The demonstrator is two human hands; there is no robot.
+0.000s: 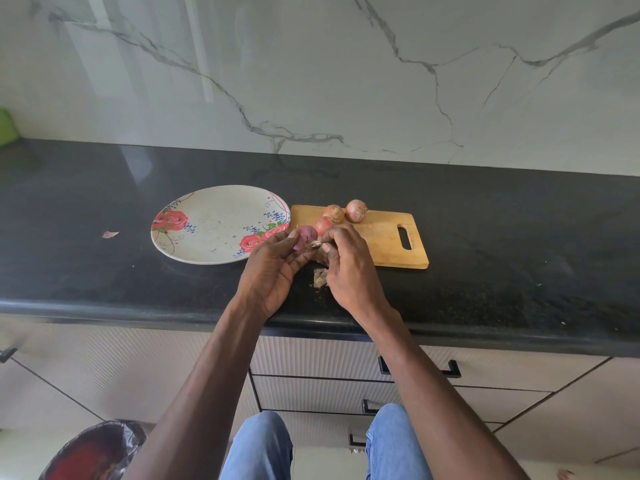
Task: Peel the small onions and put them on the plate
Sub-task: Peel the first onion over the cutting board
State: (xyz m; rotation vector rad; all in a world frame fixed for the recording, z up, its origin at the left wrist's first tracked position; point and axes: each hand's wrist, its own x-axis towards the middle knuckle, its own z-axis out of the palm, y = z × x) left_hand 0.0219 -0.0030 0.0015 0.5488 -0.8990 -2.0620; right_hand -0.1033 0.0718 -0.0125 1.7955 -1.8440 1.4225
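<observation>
From the head camera, the left hand (273, 268) curls around a half-peeled purple onion (304, 237) between plate (207, 251) and cutting board (381, 244). The right hand (349, 268) pinches its dry skin (316, 243). Three unpeeled onions (356, 211) sit on the board; one plate, holding no onions.

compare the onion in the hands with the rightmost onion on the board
The held onion shows smooth purple flesh, mostly stripped; the rightmost onion still wears dry tan skin. The held one is in the grip of the left hand above the counter; the other rests on the cutting board. Both are small and round.
</observation>
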